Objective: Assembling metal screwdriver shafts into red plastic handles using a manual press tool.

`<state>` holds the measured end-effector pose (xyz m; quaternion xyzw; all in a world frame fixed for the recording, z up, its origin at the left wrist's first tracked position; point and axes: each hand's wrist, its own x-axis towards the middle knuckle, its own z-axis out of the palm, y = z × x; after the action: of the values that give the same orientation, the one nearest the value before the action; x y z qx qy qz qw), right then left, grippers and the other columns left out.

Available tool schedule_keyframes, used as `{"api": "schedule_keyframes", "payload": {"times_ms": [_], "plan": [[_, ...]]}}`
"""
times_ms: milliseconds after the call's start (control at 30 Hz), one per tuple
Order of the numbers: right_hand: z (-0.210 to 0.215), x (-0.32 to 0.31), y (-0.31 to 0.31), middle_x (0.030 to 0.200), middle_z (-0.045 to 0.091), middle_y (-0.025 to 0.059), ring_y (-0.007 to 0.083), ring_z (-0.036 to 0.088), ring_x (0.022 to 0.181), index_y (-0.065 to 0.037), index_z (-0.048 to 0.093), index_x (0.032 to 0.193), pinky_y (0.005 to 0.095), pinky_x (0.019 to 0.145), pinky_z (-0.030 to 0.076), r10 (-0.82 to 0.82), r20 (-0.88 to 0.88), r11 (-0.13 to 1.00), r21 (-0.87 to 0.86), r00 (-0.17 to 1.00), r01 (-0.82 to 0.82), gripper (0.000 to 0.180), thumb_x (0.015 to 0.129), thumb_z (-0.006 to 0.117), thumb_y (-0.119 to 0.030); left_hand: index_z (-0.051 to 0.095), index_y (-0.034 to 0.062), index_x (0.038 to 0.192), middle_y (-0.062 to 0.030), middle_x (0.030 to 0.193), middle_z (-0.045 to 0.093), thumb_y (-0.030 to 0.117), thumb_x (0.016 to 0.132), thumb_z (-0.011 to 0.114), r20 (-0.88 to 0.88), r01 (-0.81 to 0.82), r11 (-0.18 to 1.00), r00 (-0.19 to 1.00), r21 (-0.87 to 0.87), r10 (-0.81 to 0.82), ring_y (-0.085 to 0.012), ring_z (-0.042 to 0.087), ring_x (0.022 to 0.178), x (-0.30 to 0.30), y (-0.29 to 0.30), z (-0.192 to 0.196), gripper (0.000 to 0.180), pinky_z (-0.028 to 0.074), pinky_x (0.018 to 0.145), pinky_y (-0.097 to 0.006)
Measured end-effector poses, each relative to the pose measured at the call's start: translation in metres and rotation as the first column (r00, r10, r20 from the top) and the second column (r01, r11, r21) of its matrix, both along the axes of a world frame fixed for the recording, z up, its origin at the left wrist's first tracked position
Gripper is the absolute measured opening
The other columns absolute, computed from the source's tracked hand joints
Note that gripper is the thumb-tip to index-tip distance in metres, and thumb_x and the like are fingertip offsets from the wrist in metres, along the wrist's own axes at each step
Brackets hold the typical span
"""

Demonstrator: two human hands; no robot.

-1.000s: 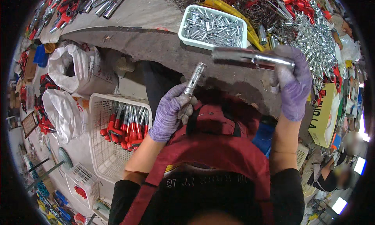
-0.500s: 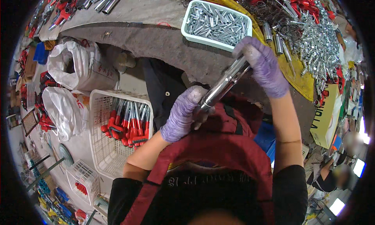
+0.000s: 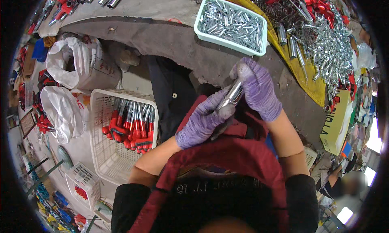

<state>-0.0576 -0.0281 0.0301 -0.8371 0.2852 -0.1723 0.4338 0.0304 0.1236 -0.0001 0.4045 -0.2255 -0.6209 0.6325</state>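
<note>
A shiny chrome metal tube is held slantwise between both hands, in front of my dark red apron. My left hand, in a purple knit glove with a greyish thumb, is closed around its lower end. My right hand, gloved the same way, closes its fingers over the upper end. Only the middle stretch of the tube shows; the gloves cover both ends. Just beyond my right hand, a pale green plastic tray holds many small metal pins.
A white plastic basket at left holds red-handled chrome tools. White woven sacks stand farther left. On the bench at right lie a yellow cloth, loose metal parts, springs and red pieces. A yellow carton stands at far right.
My hands have drawn closer together along the tube, hiding more of it. The right hand has come down toward my body; the left has moved slightly right.
</note>
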Motion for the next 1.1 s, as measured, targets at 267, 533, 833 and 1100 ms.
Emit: {"api": "schedule_keyframes", "payload": {"times_ms": [267, 533, 833, 1100], "plan": [[0.023, 0.039, -0.059, 0.097, 0.061, 0.0129, 0.0290, 0.059, 0.093, -0.009, 0.061, 0.104, 0.0341, 0.081, 0.046, 0.175, -0.250, 0.870, -0.413, 0.952, -0.268, 0.024, 0.086, 0.055, -0.023, 0.046, 0.0075, 0.116, 0.0007, 0.063, 0.048, 0.041, 0.085, 0.057, -0.112, 0.004, 0.995, 0.994, 0.097, 0.007, -0.0059, 0.040, 0.043, 0.031, 0.002, -0.001, 0.047, 0.030, 0.034, -0.019], [0.008, 0.067, -0.093, 0.091, 0.061, 0.0120, 0.0274, 0.058, 0.087, -0.008, 0.062, 0.094, 0.0347, 0.078, 0.046, 0.266, -0.350, 0.718, -0.549, 0.898, -0.427, 0.017, 0.079, 0.063, -0.016, 0.047, 0.0090, 0.110, 0.0004, 0.062, 0.047, 0.044, 0.084, 0.057, -0.209, -0.066, 0.991, 0.974, 0.119, 0.090, -0.0075, 0.040, 0.041, 0.042, 0.009, -0.014, 0.045, 0.030, 0.032, -0.021], [0.050, 0.040, -0.031, 0.083, 0.060, 0.0126, 0.0290, 0.059, 0.081, -0.005, 0.059, 0.093, 0.0350, 0.074, 0.047, 0.209, -0.111, 0.962, -0.157, 0.972, -0.225, 0.024, 0.079, 0.061, -0.025, 0.049, 0.0092, 0.113, 0.0023, 0.064, 0.047, 0.039, 0.086, 0.057, -0.091, -0.090, 0.989, 0.991, 0.117, 0.101, -0.0053, 0.040, 0.042, 0.044, 0.006, -0.011, 0.041, 0.031, 0.033, -0.019], [0.020, 0.025, 0.004, 0.074, 0.057, 0.0133, 0.0309, 0.057, 0.067, -0.005, 0.057, 0.080, 0.0401, 0.060, 0.047, 0.303, -0.143, 0.760, -0.561, 0.942, -0.329, 0.015, 0.077, 0.058, -0.020, 0.048, 0.0098, 0.117, 0.0035, 0.067, 0.048, 0.038, 0.084, 0.059, -0.019, -0.073, 0.977, 0.997, 0.200, 0.078, -0.0038, 0.042, 0.047, 0.036, -0.001, -0.008, 0.045, 0.034, 0.037, -0.018]]}}
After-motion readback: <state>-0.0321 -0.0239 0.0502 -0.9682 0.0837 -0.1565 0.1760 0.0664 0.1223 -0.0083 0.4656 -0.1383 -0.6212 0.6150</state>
